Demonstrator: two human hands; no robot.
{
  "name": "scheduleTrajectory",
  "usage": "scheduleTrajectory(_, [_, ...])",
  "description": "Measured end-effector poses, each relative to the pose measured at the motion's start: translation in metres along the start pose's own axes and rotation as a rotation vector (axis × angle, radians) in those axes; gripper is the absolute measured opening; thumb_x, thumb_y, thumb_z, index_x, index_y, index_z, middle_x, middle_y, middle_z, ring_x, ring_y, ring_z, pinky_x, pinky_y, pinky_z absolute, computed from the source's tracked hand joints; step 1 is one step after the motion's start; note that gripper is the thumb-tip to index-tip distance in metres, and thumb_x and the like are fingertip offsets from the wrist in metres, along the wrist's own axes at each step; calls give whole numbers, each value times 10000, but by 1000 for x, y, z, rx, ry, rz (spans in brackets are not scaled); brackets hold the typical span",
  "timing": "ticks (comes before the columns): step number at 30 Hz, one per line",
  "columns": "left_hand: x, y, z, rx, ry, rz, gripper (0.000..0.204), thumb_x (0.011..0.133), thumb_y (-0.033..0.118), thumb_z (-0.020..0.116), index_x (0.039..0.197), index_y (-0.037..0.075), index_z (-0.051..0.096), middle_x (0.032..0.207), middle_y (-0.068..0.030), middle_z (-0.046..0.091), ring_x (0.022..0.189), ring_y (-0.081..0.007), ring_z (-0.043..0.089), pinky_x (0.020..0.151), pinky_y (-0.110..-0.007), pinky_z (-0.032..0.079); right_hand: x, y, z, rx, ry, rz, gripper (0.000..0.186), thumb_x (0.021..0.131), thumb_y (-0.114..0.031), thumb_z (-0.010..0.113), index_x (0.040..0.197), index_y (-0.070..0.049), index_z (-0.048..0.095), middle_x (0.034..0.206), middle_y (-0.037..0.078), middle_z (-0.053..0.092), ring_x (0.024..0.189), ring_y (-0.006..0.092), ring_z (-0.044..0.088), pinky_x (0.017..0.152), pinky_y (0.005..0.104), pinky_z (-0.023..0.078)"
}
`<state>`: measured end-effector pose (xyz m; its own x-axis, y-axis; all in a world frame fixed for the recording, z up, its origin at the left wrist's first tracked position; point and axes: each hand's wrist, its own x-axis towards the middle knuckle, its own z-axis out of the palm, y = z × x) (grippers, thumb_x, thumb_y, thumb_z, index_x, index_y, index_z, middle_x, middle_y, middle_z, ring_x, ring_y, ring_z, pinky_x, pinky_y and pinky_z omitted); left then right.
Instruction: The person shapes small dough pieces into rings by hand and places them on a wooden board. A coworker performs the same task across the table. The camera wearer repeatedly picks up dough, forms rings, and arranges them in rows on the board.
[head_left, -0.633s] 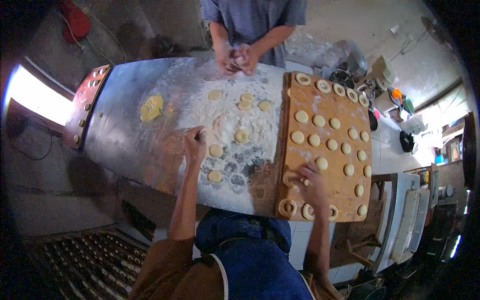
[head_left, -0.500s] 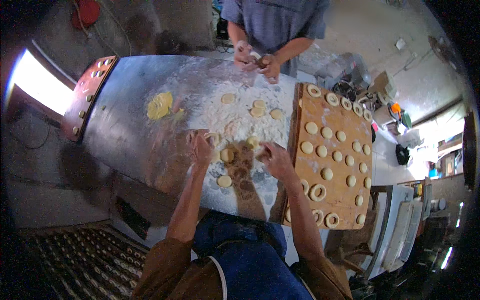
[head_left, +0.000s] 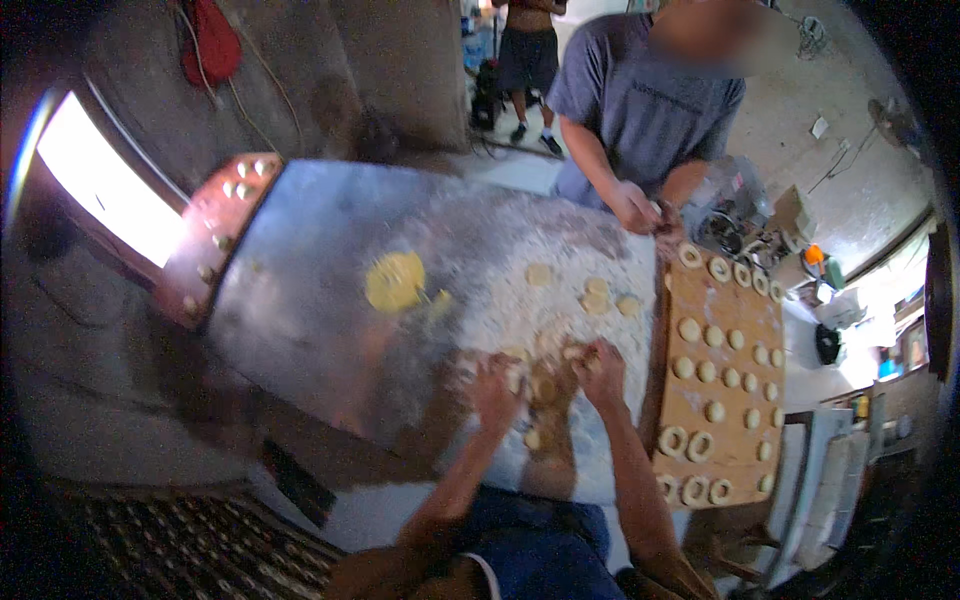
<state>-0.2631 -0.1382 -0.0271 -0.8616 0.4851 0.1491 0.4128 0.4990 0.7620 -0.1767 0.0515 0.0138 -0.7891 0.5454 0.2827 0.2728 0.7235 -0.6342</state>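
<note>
Close together over the floured part of the metal table (head_left: 330, 340), both my hands have curled fingers, somewhat blurred. My left hand (head_left: 497, 390) is closed on a pale dough piece (head_left: 514, 376). Slightly farther right, my right hand (head_left: 602, 372) pinches another small dough piece (head_left: 573, 353) at its fingertips. Between the hands lies a round dough piece (head_left: 543, 388), with one more dough round (head_left: 532, 438) nearer to me. Beyond them, several flat dough rounds (head_left: 539, 274) rest in the flour. My fingers partly hide what they grip.
At right, a wooden board (head_left: 738, 455) carries dough rounds and rings (head_left: 700, 446). A yellow mass (head_left: 395, 281) sits left of the flour. Another board (head_left: 190, 270) with dough pieces is at far left. A co-worker (head_left: 640, 120) stands across; another person (head_left: 528, 60) is behind.
My view has shifted, so the table appears lower and farther right. The co-worker's hands have moved from the table's far edge toward the right board's far corner. The second person has come into view.
</note>
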Motion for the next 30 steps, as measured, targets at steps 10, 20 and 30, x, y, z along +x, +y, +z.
scheduleTrajectory(10, [26, -27, 5, 267, 88, 437, 410, 930, 350, 510, 1223, 71, 581, 1257, -140, 567, 1181, -336, 504, 1043, -481, 366, -11, -40, 29, 196, 133, -59, 304, 685, -151, 798, 824, -67, 542, 764, 105, 601, 710, 280, 600, 670, 395, 480])
scheduleTrajectory(20, [7, 18, 28, -469, -376, 36, 323, 904, 242, 645, 1155, 41, 617, 1072, -135, 646, 914, -260, 628, 806, -373, 509, -43, 3, 7, 369, 62, 205, 218, 807, -78, 729, 868, -92, 521, 730, -52, 469, 684, 67, 454, 599, 263, 426])
scheduleTrajectory(30, [-4, 55, 31, -355, -152, 139, 255, 879, 205, 677, 1043, 9, 668, 909, -140, 681, 853, -244, 647, 794, -379, 520, -58, 46, -10, 465, -89, 223, 277, 862, -21, 641, 1114, -26, 527, 1031, 79, 649, 931, 148, 631, 810, 313, 525])
